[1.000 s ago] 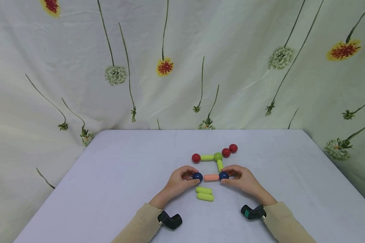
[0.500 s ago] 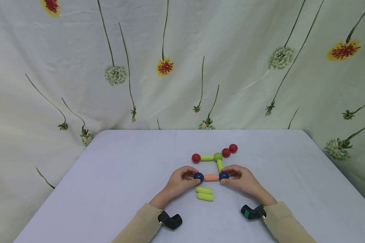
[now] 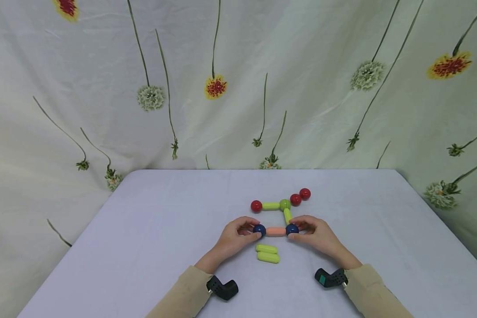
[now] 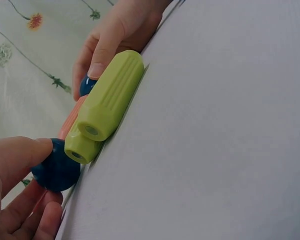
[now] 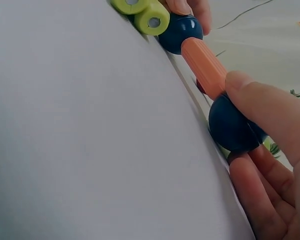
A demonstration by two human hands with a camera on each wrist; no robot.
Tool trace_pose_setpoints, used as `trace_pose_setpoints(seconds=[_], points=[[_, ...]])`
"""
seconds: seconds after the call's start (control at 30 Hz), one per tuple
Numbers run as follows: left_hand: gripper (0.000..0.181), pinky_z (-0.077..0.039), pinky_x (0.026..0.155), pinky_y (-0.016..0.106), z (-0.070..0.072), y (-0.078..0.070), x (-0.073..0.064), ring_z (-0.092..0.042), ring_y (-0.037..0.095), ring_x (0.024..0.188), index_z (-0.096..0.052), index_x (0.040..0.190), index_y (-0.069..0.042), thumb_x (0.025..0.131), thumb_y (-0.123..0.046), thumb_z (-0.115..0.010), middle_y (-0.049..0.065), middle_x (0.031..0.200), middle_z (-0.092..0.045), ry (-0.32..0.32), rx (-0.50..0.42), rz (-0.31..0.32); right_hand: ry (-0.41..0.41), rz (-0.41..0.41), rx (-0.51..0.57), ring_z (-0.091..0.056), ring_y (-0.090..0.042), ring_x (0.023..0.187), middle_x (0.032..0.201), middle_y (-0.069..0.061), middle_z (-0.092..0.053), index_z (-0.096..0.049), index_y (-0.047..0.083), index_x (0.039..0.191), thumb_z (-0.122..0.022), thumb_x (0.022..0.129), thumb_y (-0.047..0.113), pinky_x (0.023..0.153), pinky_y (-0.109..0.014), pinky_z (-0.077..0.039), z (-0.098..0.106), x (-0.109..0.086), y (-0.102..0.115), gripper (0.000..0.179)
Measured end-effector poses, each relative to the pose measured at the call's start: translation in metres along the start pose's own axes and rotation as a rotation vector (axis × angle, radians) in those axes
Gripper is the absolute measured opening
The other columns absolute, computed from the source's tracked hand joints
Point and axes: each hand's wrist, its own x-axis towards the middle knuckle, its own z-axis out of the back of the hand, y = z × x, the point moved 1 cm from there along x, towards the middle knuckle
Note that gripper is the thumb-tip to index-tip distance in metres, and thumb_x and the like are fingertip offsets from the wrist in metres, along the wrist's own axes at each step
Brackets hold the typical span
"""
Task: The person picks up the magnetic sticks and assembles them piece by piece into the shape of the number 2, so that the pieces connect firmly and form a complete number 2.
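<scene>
My left hand (image 3: 236, 236) pinches a blue ball (image 4: 56, 166) between thumb and fingers. A second blue ball (image 5: 234, 123) is pinched by my right hand (image 3: 317, 235). Between the two balls lies an orange ribbed rod (image 3: 276, 232), its ends against both. From the right-hand ball a yellow-green rod (image 3: 287, 215) runs back to a green ball (image 3: 285, 204). Another yellow-green rod (image 3: 270, 206) joins that green ball to a red ball (image 3: 256, 206) on the left. Just in front of the orange rod, two loose yellow-green rods (image 4: 112, 95) lie side by side.
Two more red balls, a nearer one (image 3: 296, 199) and a farther one (image 3: 304, 194), sit right of the green ball. Everything rests on a white-covered table (image 3: 163, 229). Behind its far edge hangs a flower-patterned cloth (image 3: 238, 123).
The left blue ball has moved slightly right in my left hand, closing the small gap to the orange rod. My right hand has stayed in place.
</scene>
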Motion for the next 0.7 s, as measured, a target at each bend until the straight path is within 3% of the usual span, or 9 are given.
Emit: trace_pose_setpoints(seconds=[0.1, 0.27, 0.7], points=[[0.027, -0.046, 0.077, 0.026, -0.0011, 0.0093, 0.0023, -0.057, 0.021, 0.093, -0.065, 0.111, -0.01, 0.084, -0.015, -0.07, 0.005, 0.104, -0.063, -0.013, -0.004, -0.003, -0.026, 0.001, -0.014, -0.056, -0.016, 0.087, 0.095, 0.003, -0.063, -0.066, 0.015, 0.112, -0.079, 0.075, 0.036, 0.075, -0.029, -0.048, -0.0015, 0.0, 0.0003, 0.045], [0.026, -0.047, 0.079, 0.026, -0.0011, 0.0117, 0.0027, -0.057, 0.017, 0.096, -0.067, 0.11, -0.015, 0.085, -0.021, -0.07, 0.001, 0.106, -0.062, -0.024, -0.002, -0.005, -0.071, -0.004, -0.041, -0.056, -0.014, 0.078, 0.086, 0.004, -0.061, -0.066, 0.015, 0.111, -0.08, 0.073, 0.034, 0.07, -0.027, -0.047, -0.0036, -0.0005, 0.0018, 0.045], [0.025, -0.046, 0.08, 0.028, 0.0, 0.0096, 0.0021, -0.056, 0.022, 0.103, -0.065, 0.115, -0.014, 0.09, -0.018, -0.064, 0.004, 0.115, -0.059, -0.055, 0.043, -0.029, -0.096, 0.002, 0.02, -0.063, -0.01, 0.076, 0.094, 0.0, -0.068, -0.066, 0.011, 0.112, -0.078, 0.077, 0.026, 0.071, -0.023, -0.048, -0.0023, -0.0007, 0.0001, 0.039]])
